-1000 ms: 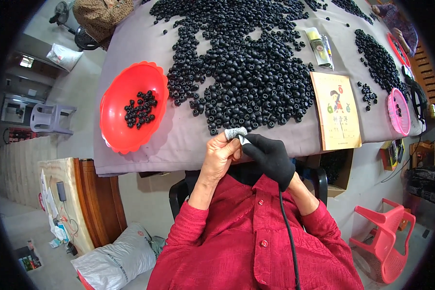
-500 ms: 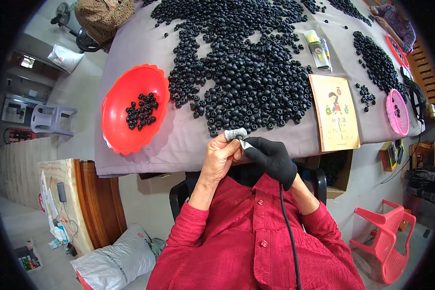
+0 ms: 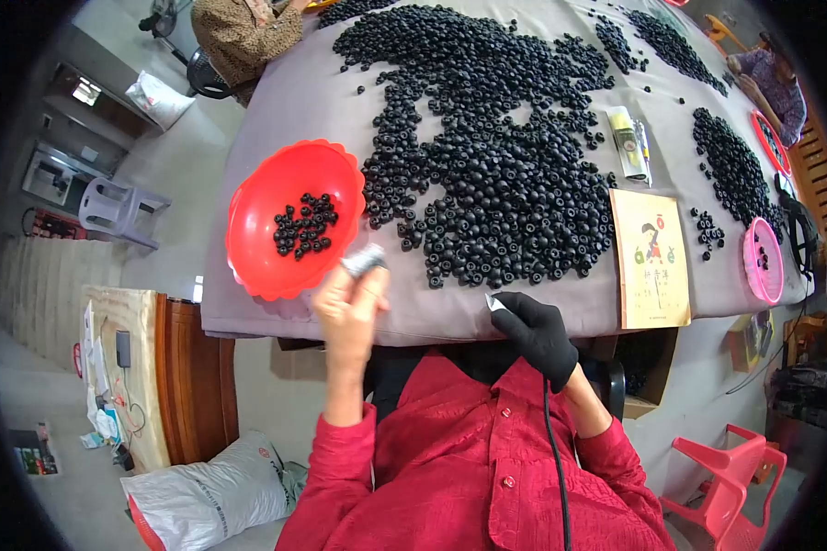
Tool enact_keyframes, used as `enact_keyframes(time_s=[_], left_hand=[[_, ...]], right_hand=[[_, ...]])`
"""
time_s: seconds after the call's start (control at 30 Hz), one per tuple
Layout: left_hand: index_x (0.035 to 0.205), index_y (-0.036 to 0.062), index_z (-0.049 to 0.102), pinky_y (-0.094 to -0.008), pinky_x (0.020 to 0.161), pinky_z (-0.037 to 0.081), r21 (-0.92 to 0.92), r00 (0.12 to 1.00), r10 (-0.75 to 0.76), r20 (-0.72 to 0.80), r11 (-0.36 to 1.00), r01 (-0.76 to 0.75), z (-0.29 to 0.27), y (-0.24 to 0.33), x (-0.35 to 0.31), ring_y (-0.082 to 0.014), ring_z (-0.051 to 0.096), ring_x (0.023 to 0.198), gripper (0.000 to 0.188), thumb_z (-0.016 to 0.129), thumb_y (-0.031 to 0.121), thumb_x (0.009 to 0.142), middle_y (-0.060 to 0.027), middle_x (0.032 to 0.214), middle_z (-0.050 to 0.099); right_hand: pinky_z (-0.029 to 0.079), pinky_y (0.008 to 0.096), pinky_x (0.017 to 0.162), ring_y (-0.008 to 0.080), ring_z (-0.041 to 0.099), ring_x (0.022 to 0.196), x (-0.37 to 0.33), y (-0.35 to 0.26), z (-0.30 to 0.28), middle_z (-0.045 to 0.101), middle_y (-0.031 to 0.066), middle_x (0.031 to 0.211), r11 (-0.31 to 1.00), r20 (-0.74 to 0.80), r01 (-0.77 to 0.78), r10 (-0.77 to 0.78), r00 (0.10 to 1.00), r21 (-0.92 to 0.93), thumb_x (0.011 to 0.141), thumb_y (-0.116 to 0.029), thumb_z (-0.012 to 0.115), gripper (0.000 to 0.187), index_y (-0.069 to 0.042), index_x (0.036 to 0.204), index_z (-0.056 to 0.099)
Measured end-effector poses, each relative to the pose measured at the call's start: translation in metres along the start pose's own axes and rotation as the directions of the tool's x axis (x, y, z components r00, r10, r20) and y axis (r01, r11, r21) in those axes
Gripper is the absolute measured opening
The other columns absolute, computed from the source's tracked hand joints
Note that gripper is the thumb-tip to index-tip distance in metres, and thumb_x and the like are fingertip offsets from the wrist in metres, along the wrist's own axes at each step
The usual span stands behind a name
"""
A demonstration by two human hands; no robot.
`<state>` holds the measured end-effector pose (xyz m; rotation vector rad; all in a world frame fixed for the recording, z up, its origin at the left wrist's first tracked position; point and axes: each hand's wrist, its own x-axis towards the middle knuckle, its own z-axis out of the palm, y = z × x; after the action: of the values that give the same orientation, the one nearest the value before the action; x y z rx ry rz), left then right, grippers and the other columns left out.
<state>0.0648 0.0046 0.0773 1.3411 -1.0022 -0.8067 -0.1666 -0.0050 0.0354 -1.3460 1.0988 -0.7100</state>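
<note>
The fingers (image 3: 369, 289) of the left hand (image 3: 345, 321) are bent and pointing away from the body, one tip wrapped in a grey-white cover (image 3: 365, 260); they are blurred, so I cannot tell whether they are apart or pinching anything. Those of the right hand (image 3: 535, 335), in a black glove, are together, clamped on a small pale pointed piece (image 3: 494, 303) that slants up and left from the thumb. The two hands are well apart, the right one just in from the table edge.

The red bowl (image 3: 262, 216) lies ahead and to the left of the left hand, which is clearly the nearer of the two. That hand overlaps its near right rim in this view; whether it touches is unclear. The bowl's long axis runs from lower left to upper right, and a small cluster of black beads (image 3: 305, 225) sits inside it. The main pile of beads (image 3: 515, 202) spreads over the cloth-covered surface (image 3: 276, 119), beyond both hands, its near edge close to the gloved one.

Right of the pile lie a booklet (image 3: 653, 266) and a clear packet (image 3: 626, 142); farther right, a pink basket (image 3: 770, 283). Two other people are at the far sides.
</note>
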Motion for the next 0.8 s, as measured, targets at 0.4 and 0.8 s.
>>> enact_keyframes(time_s=[0.4, 0.8], left_hand=[[0.084, -0.0018, 0.060, -0.0256, 0.047, 0.037, 0.462, 0.966, 0.256, 0.042, 0.852, -0.246, 0.005, -0.027, 0.029, -0.0108, 0.047, 0.052, 0.014, 0.066, 0.002, 0.071, -0.0056, 0.066, 0.049], [0.087, -0.0001, 0.057, -0.0376, 0.061, 0.044, 0.703, 0.944, 0.265, 0.197, 0.633, -0.325, 0.021, -0.069, 0.048, -0.0290, 0.055, 0.066, 0.021, 0.068, 0.007, 0.070, -0.0136, 0.075, 0.053]], right_hand=[[0.046, 0.0265, 0.074, 0.0086, 0.054, 0.081, 0.002, -0.001, 0.004, 0.064, 0.0086, 0.089, 0.999, -0.009, 0.031, -0.031, 0.999, -0.034, 0.086, -0.021, 0.056, 0.030, 0.001, 0.106, 0.057], [0.046, 0.0267, 0.073, 0.0098, 0.055, 0.080, 0.001, -0.001, 0.003, 0.064, 0.0099, 0.089, 0.997, -0.005, 0.057, -0.058, 0.998, -0.057, 0.085, -0.019, 0.057, 0.030, 0.001, 0.106, 0.057]])
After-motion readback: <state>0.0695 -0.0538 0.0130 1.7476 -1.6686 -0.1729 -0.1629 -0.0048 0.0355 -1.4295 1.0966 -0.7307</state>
